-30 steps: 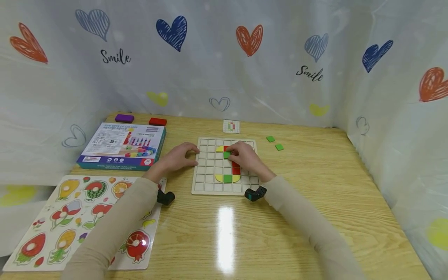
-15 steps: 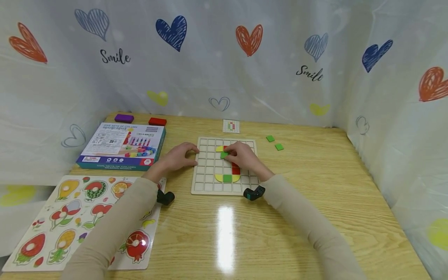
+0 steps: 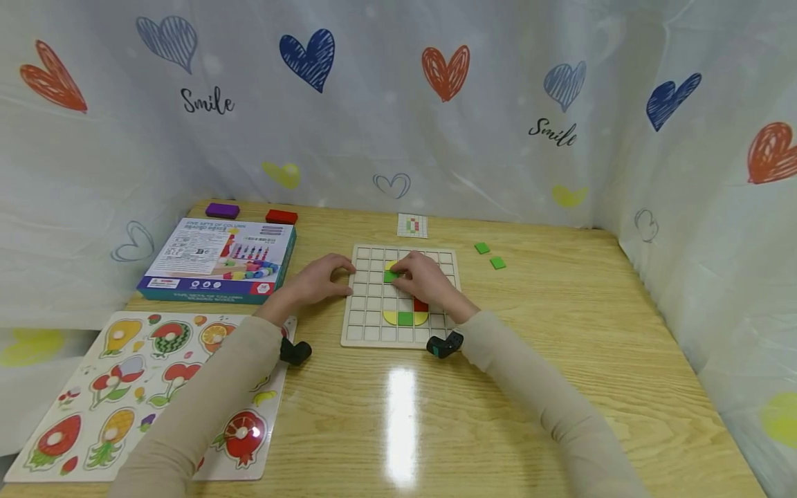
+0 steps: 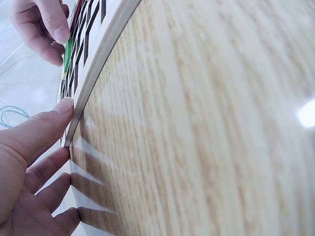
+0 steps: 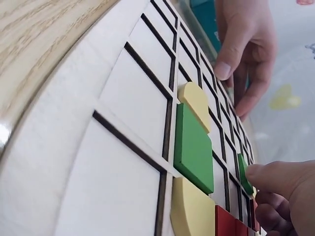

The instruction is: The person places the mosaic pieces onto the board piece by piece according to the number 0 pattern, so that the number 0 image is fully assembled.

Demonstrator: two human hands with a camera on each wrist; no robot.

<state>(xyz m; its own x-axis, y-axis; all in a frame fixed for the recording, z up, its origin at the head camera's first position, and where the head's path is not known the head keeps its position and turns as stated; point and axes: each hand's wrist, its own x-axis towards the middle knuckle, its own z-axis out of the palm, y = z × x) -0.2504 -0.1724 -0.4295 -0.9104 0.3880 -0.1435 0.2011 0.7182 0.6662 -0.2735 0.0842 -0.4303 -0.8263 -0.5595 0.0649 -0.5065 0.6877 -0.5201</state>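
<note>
A pale grid board [image 3: 367, 304] lies mid-table. At its left edge rests my left hand [image 3: 317, 280], thumb and fingers touching the rim; the left wrist view shows the thumb [image 4: 42, 128] against the side strip. Over the upper part of the board, my right hand [image 3: 429, 280] pinches a green square tile [image 3: 390, 277] just below a yellow tile [image 3: 390, 265]. In the right wrist view this green tile [image 5: 243, 172] leans at the grid under the thumb. Along the lower row sit a green tile [image 3: 405, 319] and two rounded yellow tiles, below a red tile [image 3: 420, 305]. My right hand hides other tiles.
Behind the board lies a small pattern card [image 3: 412, 225]. Two loose green tiles [image 3: 482, 247] are to its right. On the left stand a boxed bead set [image 3: 214, 259] and a fruit puzzle board [image 3: 93, 415], with purple and red blocks [image 3: 281, 217] behind the box.
My right hand has slid left across the board with the green tile, by about one column, to beneath the yellow tile. The left hand has stayed at the board's edge.
</note>
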